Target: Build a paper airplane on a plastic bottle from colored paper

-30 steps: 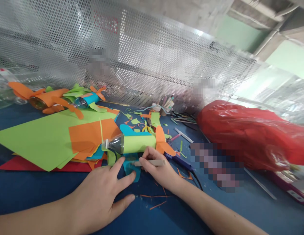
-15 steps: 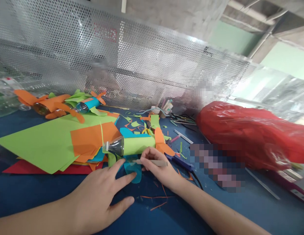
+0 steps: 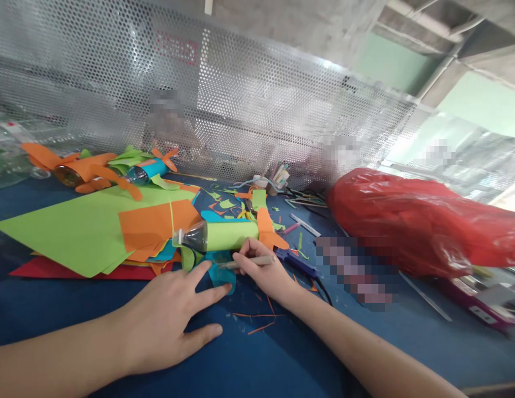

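Note:
A pale grey-beige pen (image 3: 263, 260) is pinched in the fingers of my right hand (image 3: 268, 279). Its tip rests on or just over a blue paper piece (image 3: 224, 281) with a rounded end. My left hand (image 3: 174, 318) lies flat with fingers spread, two fingertips touching the left side of that blue piece. Just beyond both hands a clear plastic bottle (image 3: 194, 236) lies on its side, its cap pointing left. Green paper (image 3: 230, 236) wraps its body, and orange paper fins (image 3: 269, 232) stand at its right end.
Stacked coloured sheets (image 3: 74, 226) lie left, with paper-covered bottles (image 3: 147, 169) behind them. Paper scraps (image 3: 226, 204) litter the middle back. Right of my hand is a blue corded tool (image 3: 298, 264); farther right sits a red plastic bag (image 3: 406, 221). A perforated metal screen (image 3: 240, 99) runs behind.
The view has shifted slightly, so the table things appear a little higher and farther left. Both hands keep nearly the same pose, with the pen still at the blue paper.

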Motion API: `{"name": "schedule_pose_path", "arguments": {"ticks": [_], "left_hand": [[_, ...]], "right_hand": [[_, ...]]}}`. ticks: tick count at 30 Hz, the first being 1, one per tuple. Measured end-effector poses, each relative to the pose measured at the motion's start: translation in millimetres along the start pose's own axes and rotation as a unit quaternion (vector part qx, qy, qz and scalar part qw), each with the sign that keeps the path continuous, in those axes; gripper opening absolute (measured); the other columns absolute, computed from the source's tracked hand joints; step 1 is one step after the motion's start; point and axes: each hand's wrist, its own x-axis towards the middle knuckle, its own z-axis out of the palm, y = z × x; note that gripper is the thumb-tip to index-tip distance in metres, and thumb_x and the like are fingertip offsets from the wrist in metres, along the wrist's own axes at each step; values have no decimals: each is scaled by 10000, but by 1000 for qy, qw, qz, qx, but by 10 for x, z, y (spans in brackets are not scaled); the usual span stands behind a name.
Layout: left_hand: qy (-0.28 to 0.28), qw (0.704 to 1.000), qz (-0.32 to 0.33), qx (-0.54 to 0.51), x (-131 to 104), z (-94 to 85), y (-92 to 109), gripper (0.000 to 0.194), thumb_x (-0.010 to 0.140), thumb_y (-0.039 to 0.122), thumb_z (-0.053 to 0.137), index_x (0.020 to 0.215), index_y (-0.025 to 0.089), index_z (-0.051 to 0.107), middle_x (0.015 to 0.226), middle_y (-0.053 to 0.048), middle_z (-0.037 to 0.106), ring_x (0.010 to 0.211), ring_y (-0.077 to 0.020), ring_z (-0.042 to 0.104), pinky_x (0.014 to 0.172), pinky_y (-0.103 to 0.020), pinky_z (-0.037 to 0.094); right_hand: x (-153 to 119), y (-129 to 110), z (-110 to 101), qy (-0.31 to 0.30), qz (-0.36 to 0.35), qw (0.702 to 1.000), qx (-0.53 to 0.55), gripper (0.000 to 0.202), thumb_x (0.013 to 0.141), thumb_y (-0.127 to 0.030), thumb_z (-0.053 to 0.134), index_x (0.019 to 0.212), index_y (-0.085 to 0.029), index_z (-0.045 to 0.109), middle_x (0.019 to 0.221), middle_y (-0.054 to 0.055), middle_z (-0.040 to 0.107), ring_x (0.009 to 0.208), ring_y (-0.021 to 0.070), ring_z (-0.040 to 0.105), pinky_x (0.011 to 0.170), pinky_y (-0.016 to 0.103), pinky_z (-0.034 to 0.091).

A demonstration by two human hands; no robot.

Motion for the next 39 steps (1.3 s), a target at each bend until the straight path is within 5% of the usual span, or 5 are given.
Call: {"name": "schedule_pose_path", "arguments": {"ticks": [39], "left_hand": [[-47,998,-4,38,35,-82,45,470,922,528,456,1363,372,493,1410,-205,484,1009,-351,665,815,-534,545]], "right_hand": [[17,-17,6,-16,-6,999,-39,221,821,-333,579,686,-221,443,557,-64,504,547,124,513,546,242,380]]}}
